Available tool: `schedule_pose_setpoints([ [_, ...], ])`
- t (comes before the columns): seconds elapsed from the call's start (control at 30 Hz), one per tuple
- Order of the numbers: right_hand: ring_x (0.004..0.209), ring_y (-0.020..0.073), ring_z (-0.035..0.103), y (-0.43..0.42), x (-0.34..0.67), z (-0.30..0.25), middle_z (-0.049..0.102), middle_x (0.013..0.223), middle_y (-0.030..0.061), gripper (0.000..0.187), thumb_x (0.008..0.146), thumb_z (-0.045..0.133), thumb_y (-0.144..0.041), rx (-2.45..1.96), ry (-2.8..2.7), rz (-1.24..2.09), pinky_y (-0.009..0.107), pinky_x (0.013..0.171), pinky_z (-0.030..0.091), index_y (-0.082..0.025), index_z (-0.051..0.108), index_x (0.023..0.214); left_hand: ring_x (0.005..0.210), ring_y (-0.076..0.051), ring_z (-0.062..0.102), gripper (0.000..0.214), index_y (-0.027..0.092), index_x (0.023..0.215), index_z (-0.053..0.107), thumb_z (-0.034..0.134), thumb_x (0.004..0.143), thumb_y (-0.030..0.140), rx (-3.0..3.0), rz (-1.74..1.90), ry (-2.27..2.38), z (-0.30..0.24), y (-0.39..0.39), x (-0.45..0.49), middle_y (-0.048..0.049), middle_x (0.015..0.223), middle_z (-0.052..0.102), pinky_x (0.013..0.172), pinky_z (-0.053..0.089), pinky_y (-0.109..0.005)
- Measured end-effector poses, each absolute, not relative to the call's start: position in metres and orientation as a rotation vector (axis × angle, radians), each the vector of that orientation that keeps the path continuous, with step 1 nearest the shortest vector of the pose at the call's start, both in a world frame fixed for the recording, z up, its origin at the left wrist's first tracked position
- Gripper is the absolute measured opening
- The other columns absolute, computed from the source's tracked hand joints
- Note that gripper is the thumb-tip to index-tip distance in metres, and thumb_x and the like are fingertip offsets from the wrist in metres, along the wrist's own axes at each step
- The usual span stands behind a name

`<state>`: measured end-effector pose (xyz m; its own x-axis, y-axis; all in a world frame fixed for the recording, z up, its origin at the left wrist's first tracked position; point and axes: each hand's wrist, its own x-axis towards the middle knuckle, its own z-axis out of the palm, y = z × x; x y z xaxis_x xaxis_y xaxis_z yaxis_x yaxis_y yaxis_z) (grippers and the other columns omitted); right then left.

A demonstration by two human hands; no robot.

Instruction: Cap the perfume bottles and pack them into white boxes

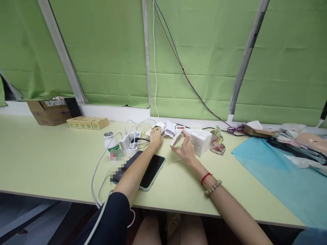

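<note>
My right hand (186, 149) holds a small open white box (177, 139) tilted above the pale green table (51, 163), thumb and fingers closed on it. My left hand (155, 136) reaches farther back and rests on a small white carton (158, 128) among loose white packaging; its fingers curl over it. A black phone (153, 168) lies flat under my left forearm. A closed white box (200, 141) stands just right of my right hand, with a glass perfume bottle (217, 143) beside it.
A white power strip (131, 140) with plugs and trailing white cables sits by a white green-labelled bottle (111, 143). Tan cartons (88, 123) and a cardboard box (48, 112) line the back left. A blue sheet (281, 183) and clutter cover the right.
</note>
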<state>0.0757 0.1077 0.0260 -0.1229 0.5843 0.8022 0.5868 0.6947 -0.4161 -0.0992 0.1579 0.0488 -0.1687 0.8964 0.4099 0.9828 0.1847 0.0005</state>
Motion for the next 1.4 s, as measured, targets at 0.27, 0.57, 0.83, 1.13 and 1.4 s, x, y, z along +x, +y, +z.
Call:
schedule_pose_setpoints([
  [0.27,0.124,0.0298,0.046,0.112,0.073,0.023,0.042,0.136,0.0173,0.081,0.070,0.064,-0.040,-0.951,-1.800,0.003,0.040,0.071,0.056,-0.019,0.021,0.136,0.115,-0.028,0.051,0.055,0.014,0.129,0.039,0.047,0.076,0.007,-1.673,-0.519,-2.320,0.058,0.169,-0.108,-0.0169,0.121,0.055,0.094,0.037,-0.035],
  [0.57,0.119,0.0275,0.049,0.113,0.080,0.028,0.034,0.140,0.0204,0.087,0.072,0.063,-0.042,-0.901,-1.630,-0.030,0.038,0.075,0.055,-0.019,0.012,0.139,0.107,-0.025,0.056,0.038,0.021,0.112,0.050,0.054,0.075,0.020,-1.533,-1.457,-2.184,0.055,0.156,-0.049,-0.0087,0.110,0.063,0.092,0.036,-0.036],
  [0.83,0.089,0.0229,0.064,0.111,0.092,0.044,0.042,0.132,0.0196,0.098,0.065,0.066,-0.050,-0.972,-1.385,0.004,0.035,0.068,0.056,-0.019,0.010,0.140,0.110,-0.023,0.055,0.039,0.023,0.102,0.042,0.060,0.068,0.016,-1.265,-2.096,-2.251,0.057,0.117,0.006,-0.0056,0.109,0.062,0.097,0.031,-0.039],
  [1.13,0.069,0.0183,0.062,0.104,0.098,0.046,0.061,0.104,0.0122,0.088,0.075,0.051,-0.050,-0.873,-1.357,0.160,0.028,0.055,0.050,-0.015,0.011,0.145,0.109,-0.028,0.052,0.026,0.023,0.094,0.046,0.057,0.076,0.039,-1.689,-1.992,-2.134,0.038,0.082,0.028,-0.0087,0.105,0.060,0.089,0.041,-0.040],
  [1.4,0.073,0.0191,0.060,0.101,0.101,0.049,0.059,0.104,0.0131,0.082,0.082,0.033,-0.056,-0.804,-1.388,0.130,0.031,0.065,0.049,-0.015,0.004,0.146,0.093,-0.025,0.063,0.054,0.020,0.126,0.029,0.054,0.080,0.033,-2.112,-1.737,-1.851,0.026,0.091,0.007,-0.0138,0.120,0.056,0.071,0.047,-0.035],
])
